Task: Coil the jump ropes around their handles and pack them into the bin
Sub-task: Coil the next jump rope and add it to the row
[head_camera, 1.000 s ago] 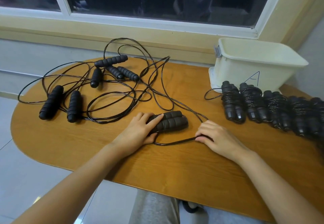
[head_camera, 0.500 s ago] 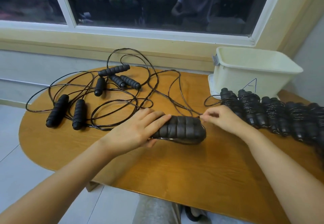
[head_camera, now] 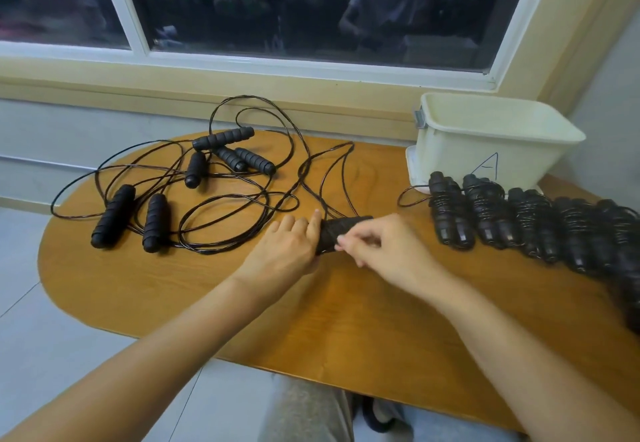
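A rounded wooden table [head_camera: 311, 320] stands below a white-framed window [head_camera: 138, 8], over pale floor tiles [head_camera: 52, 355].

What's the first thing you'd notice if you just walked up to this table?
Two hands in the middle: the left hand grips a pair of black handles while the right hand pinches the cord by them. To the left sprawls a tangle of loose jump ropes. On the right, a row of wound bundles lies before the cream bin.
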